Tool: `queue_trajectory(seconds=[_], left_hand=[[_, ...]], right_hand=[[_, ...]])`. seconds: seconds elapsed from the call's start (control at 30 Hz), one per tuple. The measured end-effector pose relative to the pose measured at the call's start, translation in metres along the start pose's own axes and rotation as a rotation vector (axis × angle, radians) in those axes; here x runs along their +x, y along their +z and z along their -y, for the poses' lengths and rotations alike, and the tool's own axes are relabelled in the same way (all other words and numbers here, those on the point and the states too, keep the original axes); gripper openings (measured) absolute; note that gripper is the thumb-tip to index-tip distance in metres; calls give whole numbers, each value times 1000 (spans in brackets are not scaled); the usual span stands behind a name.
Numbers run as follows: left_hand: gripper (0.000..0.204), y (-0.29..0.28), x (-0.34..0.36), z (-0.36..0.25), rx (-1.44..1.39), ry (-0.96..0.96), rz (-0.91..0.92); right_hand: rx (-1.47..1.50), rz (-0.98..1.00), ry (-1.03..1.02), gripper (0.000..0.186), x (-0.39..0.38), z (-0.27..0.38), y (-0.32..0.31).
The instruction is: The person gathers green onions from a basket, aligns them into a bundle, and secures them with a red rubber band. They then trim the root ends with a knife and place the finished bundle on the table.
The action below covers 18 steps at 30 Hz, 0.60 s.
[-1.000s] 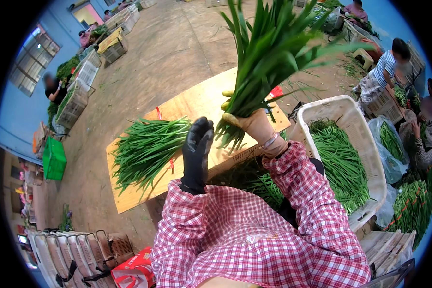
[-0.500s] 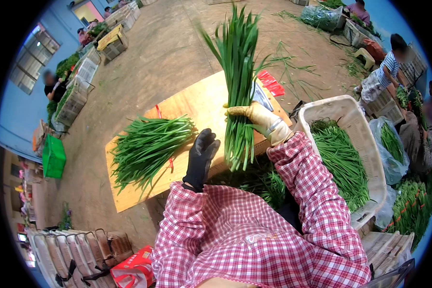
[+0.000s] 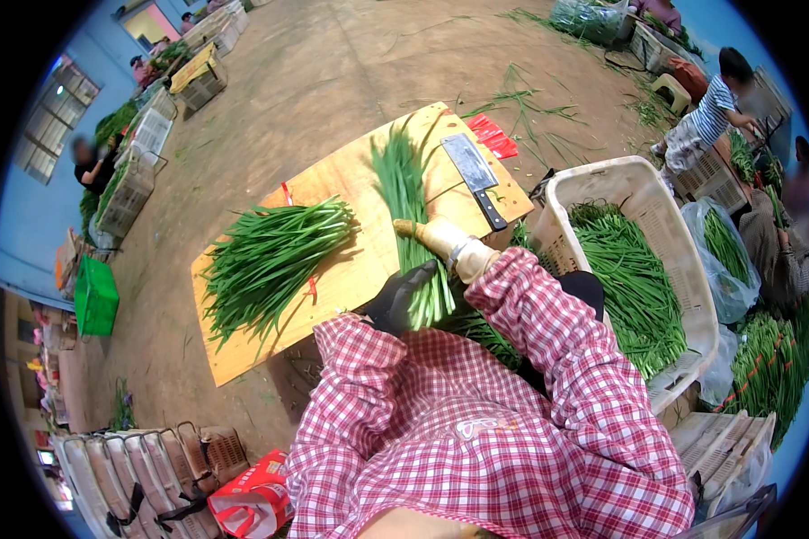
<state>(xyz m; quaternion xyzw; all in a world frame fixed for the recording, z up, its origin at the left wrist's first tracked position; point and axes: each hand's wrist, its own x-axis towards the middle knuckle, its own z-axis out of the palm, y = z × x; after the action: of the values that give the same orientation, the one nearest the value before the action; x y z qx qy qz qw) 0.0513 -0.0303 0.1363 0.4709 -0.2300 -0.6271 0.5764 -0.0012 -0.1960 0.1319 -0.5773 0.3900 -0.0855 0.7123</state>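
Observation:
A bunch of garlic chives (image 3: 403, 184) stands tilted over the near edge of the wooden board, its pale stem ends toward me and its leaf tips pointing away. My right hand (image 3: 448, 244), in a cream-yellow glove, wraps around the middle of it. Lower down, my left hand (image 3: 403, 295), in a black glove, closes around the stem ends. A second pile of chives (image 3: 274, 260) lies on the left of the board (image 3: 333, 180). To the right on the board rests a cleaver (image 3: 469, 171) with a black handle.
A pale plastic crate (image 3: 706, 296) full of chives stands at my right, beside a clear bag (image 3: 737, 260). Red plastic strips (image 3: 493, 136) lie at the board's far corner. Stacked crates (image 3: 144, 476) and a red bag (image 3: 259, 494) are at lower left. A person in stripes (image 3: 715, 112) is at right.
The bunch has come down and nearer to me in my right hand. My left hand has gone from open beside it to closed on its stems. The cleaver now shows fully.

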Motion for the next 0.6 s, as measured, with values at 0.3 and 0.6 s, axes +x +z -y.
queue_trajectory(seconds=[0.3,0.6], left_hand=[[32,0,35,41,-311,-69,-31],[30,-3,52,66,-395,-42,-218]], right_hand=[[-261,-121,-30,68,-49,-41,-66],[-636,-290,-328,44,-101,-68,-22]])
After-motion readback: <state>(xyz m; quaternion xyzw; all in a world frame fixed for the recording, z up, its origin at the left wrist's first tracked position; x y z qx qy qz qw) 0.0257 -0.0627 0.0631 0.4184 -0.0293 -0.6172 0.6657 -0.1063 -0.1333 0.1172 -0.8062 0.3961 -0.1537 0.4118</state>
